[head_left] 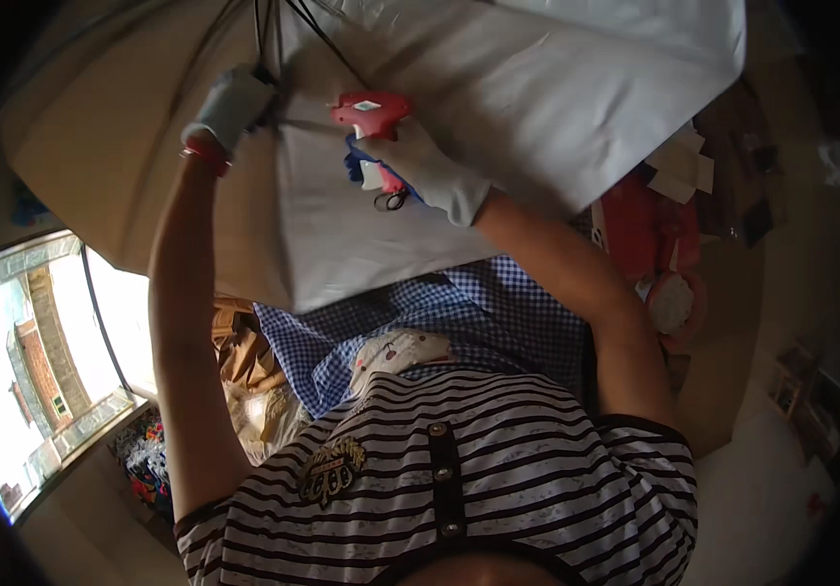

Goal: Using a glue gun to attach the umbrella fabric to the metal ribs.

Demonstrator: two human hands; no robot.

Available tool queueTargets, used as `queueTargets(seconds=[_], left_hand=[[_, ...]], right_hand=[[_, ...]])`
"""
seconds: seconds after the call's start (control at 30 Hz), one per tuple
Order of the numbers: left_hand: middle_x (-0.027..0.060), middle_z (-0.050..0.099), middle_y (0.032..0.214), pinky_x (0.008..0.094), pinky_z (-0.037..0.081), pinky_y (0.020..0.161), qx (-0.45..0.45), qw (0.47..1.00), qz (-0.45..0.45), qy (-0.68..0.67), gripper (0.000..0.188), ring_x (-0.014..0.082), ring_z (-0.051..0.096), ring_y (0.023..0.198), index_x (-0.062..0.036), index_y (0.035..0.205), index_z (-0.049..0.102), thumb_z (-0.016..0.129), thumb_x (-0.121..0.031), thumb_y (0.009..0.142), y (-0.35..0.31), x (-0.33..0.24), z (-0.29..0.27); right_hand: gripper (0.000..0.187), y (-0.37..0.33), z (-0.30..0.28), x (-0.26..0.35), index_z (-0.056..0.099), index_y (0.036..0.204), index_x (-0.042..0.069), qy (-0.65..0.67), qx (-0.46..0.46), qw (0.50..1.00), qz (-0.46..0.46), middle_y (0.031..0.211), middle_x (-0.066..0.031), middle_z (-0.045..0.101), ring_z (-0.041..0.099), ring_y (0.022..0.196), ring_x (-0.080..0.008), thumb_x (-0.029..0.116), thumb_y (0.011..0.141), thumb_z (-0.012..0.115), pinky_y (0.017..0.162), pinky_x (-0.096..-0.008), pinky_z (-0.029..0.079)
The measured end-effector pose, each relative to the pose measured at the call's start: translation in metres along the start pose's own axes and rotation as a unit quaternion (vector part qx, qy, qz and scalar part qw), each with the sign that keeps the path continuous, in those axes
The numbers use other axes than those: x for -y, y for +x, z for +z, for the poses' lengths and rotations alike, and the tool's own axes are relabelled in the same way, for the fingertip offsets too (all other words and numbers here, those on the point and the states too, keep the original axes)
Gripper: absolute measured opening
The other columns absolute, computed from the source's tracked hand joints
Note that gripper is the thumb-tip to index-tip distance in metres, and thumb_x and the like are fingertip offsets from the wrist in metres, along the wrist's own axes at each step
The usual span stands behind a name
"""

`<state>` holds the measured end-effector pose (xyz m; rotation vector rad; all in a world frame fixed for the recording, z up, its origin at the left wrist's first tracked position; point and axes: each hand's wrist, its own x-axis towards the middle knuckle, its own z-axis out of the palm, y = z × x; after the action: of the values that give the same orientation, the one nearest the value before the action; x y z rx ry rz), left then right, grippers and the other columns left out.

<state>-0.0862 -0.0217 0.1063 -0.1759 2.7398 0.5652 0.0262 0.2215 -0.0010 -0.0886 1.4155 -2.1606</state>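
Observation:
A large silver-grey umbrella canopy point(478, 88) spreads across the upper view with its inner side toward me, and thin dark ribs point(317, 34) run down from the top. My left hand point(232, 103), in a pale glove with dark fingertips, is closed at the ribs and canopy; its fingers are partly hidden and slightly blurred. To the right, my right hand point(420, 166), in a white glove with blue on the palm side, grips a tagging gun point(373, 115) by its handle. The tagging gun has a red body, a white trigger and a small black ring hanging below it.
Blue checked cloth point(527, 303) covers my lap below the canopy. Brown wrapping and a clear plastic bag point(268, 415) lie at the left, near a bright window point(49, 361). Red items point(639, 230) and a round container point(672, 301) with white contents are at the right.

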Motion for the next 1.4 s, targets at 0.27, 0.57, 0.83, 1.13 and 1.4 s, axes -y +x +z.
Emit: queueTargets(seconds=[0.27, 0.57, 0.83, 1.13, 1.4], left_hand=[[0.0196, 0.068, 0.081, 0.0406, 0.054, 0.066, -0.373, 0.892, 0.093, 0.239, 0.042, 0.0355, 0.068, 0.074, -0.0055, 0.105, 0.066, 0.065, -0.042, 0.083, -0.034, 0.021, 0.022], [0.0092, 0.067, 0.067, 0.0322, 0.049, 0.05, -0.116, 0.987, 0.099, -0.04, 0.028, 0.0208, 0.062, 0.052, -0.0018, 0.088, 0.068, 0.065, -0.029, 0.086, 0.0, -0.001, 0.105], [0.0082, 0.065, 0.06, 0.0296, 0.045, 0.042, -0.012, 0.972, -0.003, -0.235, 0.026, 0.017, 0.06, 0.047, -0.0016, 0.077, 0.067, 0.059, -0.022, 0.091, -0.01, -0.016, 0.094], [0.0088, 0.066, 0.063, 0.0294, 0.047, 0.042, 0.0, 0.966, -0.035, -0.256, 0.026, 0.0177, 0.062, 0.048, -0.0012, 0.079, 0.068, 0.058, -0.022, 0.091, -0.015, -0.024, 0.086], [0.0081, 0.068, 0.07, 0.0249, 0.038, 0.038, 0.028, 0.958, -0.03, -0.284, 0.019, 0.0143, 0.058, 0.047, -0.0021, 0.094, 0.069, 0.056, -0.017, 0.092, -0.013, -0.019, 0.083]], right_hand=[[0.03, 0.031, -0.024, -0.031, 0.058, 0.108, 0.0, -0.076, -0.027, 0.988, -0.129, 0.089, -0.0068, 0.066, 0.068, 0.078, -0.0157, 0.021, 0.088, 0.066, 0.067, -0.0292, 0.057], [0.023, 0.024, -0.02, -0.038, 0.061, 0.097, 0.001, -0.097, -0.089, 0.988, -0.076, 0.078, -0.002, 0.061, 0.058, 0.066, -0.0104, 0.021, 0.085, 0.066, 0.059, -0.0282, 0.048], [0.024, 0.007, 0.021, -0.055, 0.062, 0.079, 0.0, -0.01, -0.184, 0.983, 0.0, 0.067, -0.0046, 0.06, 0.057, 0.059, -0.0135, 0.023, 0.081, 0.066, 0.055, -0.0317, 0.046], [0.025, -0.008, 0.026, -0.047, 0.062, 0.1, 0.003, 0.107, -0.124, 0.985, 0.051, 0.085, -0.0046, 0.064, 0.062, 0.073, -0.0133, 0.019, 0.083, 0.069, 0.063, -0.0299, 0.05], [0.034, 0.007, 0.003, -0.056, 0.059, 0.11, 0.003, 0.086, -0.079, 0.992, 0.038, 0.095, -0.0056, 0.065, 0.064, 0.082, -0.0157, 0.021, 0.084, 0.071, 0.071, -0.0301, 0.053]])
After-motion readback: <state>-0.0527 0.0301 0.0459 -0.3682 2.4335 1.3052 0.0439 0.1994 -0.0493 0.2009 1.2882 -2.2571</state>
